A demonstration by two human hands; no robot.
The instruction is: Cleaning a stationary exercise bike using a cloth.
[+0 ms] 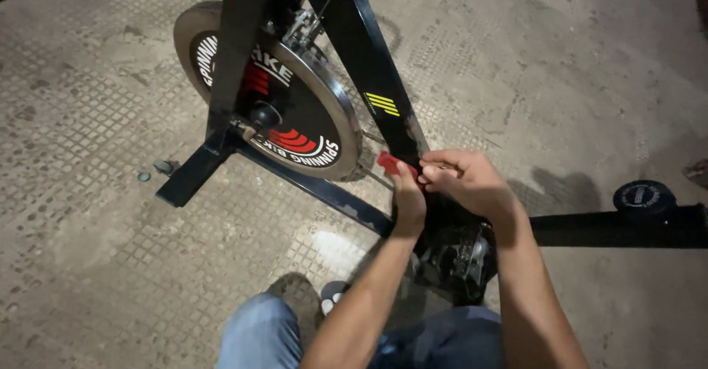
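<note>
1. Red part (388,163) sits against the black slanted frame tube (369,52) of the exercise bike, just right of the flywheel (324,129)
2. Our left hand (408,199) pinches the red part from below
3. Our right hand (468,181) curls its fingers onto the same spot; we cannot tell what it grips
4. Below our wrists we see a pedal (461,258) and our knees in jeans (262,332), over the concrete floor (88,251)
</note>
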